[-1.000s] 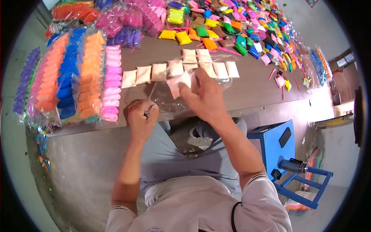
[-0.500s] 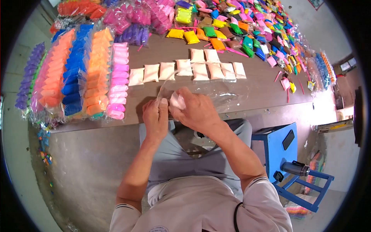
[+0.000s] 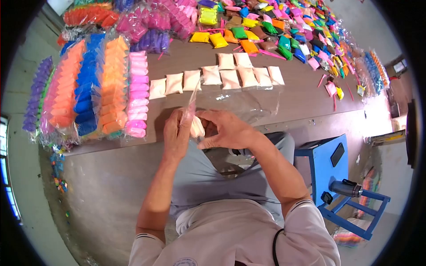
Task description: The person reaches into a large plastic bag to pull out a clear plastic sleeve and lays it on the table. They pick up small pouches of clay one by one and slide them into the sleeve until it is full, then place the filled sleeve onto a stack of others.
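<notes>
My left hand [image 3: 174,133] is closed on a clear plastic bag [image 3: 191,101], whose film stands up above the fingers. A cream packet [image 3: 197,127] sits against the bag, between my two hands. My right hand [image 3: 230,129] curves around the packet from the right, index finger at its top and thumb at its lower end. More of the clear film [image 3: 248,103] trails across the table to the right. Just beyond the hands, similar cream packets [image 3: 192,81] lie in a row, with a few more behind them.
Strips of bagged packets in orange [image 3: 113,84], blue [image 3: 88,84] and pink [image 3: 138,95] lie at the left. Loose coloured packets [image 3: 284,26] are heaped at the back right. A blue stool [image 3: 328,164] beside my leg carries a phone [image 3: 337,154] and a flask [image 3: 346,188].
My right hand has turned and its thumb and index finger have spread apart around the packet. The packet has shifted left, closer to my left hand and the bag. The view has shifted slightly.
</notes>
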The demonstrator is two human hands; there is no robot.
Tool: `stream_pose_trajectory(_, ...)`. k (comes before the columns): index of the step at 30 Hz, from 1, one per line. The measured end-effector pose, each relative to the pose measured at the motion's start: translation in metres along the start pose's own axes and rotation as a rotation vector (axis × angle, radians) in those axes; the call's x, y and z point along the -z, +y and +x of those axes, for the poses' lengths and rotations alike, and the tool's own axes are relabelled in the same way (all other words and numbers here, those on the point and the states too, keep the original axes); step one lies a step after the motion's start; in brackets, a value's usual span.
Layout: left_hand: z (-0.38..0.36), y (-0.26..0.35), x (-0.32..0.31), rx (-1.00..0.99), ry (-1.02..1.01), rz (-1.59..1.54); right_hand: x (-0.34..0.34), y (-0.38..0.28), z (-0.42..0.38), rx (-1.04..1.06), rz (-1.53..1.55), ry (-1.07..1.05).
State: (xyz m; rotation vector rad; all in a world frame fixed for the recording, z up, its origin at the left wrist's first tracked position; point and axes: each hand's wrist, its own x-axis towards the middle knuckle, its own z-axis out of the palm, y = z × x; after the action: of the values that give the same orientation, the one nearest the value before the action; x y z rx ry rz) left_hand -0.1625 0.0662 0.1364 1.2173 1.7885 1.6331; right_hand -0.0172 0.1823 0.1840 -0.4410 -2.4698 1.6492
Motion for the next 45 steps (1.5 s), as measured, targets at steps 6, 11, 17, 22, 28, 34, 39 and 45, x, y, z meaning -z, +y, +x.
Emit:
stream_pose_trajectory(6,0.001,-0.002,-0.002,0.029,0.005,-0.053,-0.003,0.007,0.003,-0.074,0.083,0.041)
stream_pose_trajectory(11,0.003,-0.006,0.002,0.080,-0.024,-0.158,-0.006,0.003,0.008,-0.082,-0.105,0.114)
stream_pose_trajectory(17,0.003,-0.005,0.000,0.055,-0.072,-0.114,-0.009,0.011,0.013,-0.075,-0.127,0.137)
stream_pose_trajectory(22,-0.001,-0.006,-0.001,0.068,-0.056,-0.088,-0.002,0.005,-0.005,-0.036,-0.266,0.112)
stream_pose_trajectory(28,-0.002,-0.012,-0.004,0.068,-0.015,-0.069,0.055,-0.051,-0.069,0.122,-0.100,0.205)
stream_pose_trajectory(34,-0.004,-0.005,-0.007,0.036,-0.013,-0.107,0.158,0.038,-0.073,-0.004,-0.400,0.940)
stream_pose_trajectory(39,-0.005,-0.001,-0.007,0.062,-0.010,-0.105,0.173,0.116,-0.064,0.005,-0.862,0.586)
stream_pose_trajectory(45,-0.004,-0.003,-0.008,0.048,-0.006,-0.086,0.176,0.131,-0.052,0.098,-0.893,0.588)
